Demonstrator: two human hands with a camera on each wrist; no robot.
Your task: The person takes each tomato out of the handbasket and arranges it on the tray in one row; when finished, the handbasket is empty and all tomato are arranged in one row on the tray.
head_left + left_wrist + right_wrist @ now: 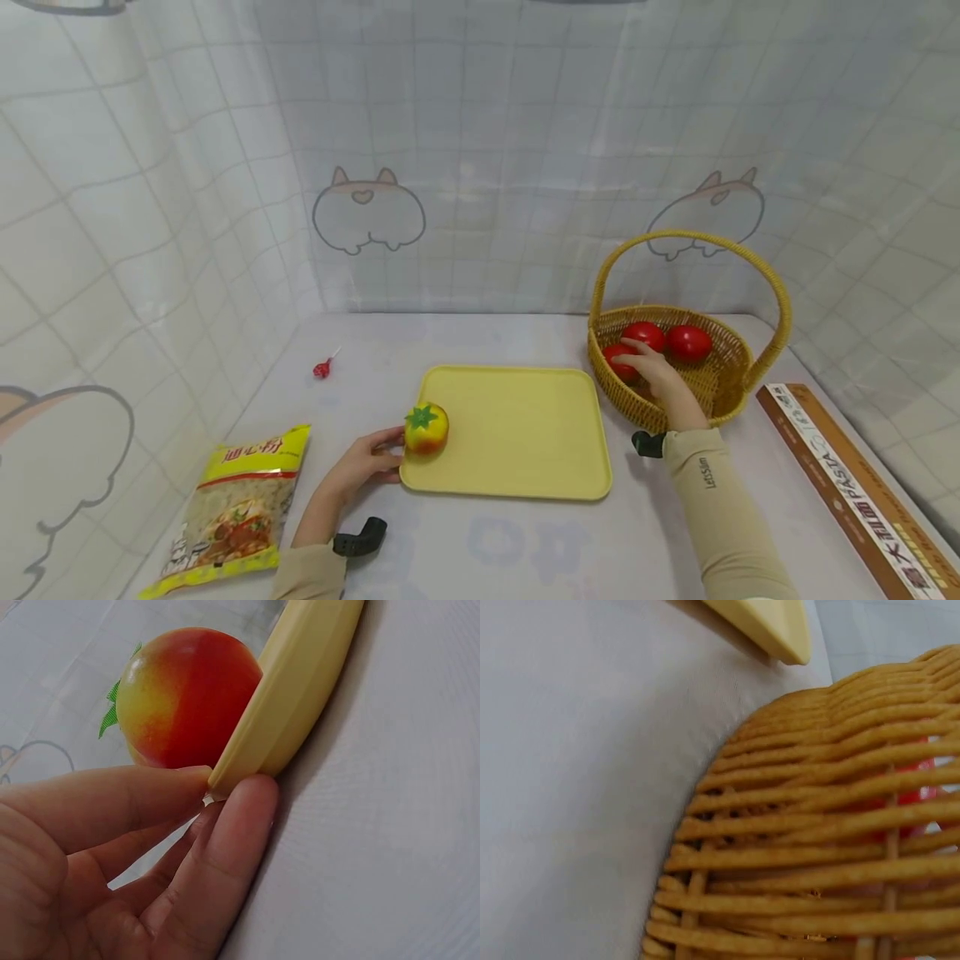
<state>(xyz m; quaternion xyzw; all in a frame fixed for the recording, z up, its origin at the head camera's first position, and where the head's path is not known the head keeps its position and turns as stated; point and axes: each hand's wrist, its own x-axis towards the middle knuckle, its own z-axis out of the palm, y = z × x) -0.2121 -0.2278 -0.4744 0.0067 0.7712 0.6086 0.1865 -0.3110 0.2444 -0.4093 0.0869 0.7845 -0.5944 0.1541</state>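
Head: left hand [363,461] is pinching tray [517,433] at its left edge, fruit [426,435] sitting on it; right hand [651,367] is touching red ball [625,373] in basket [632,401] right of tray, grip unclear. Left wrist: left hand pinching tray rim. Right wrist: basket standing near tray.

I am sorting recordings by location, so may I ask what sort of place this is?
Probably a staged tabletop booth, not a working kitchen: grid-patterned sheeting hangs on three sides of a white table, where a yellow tray and a wicker basket sit.
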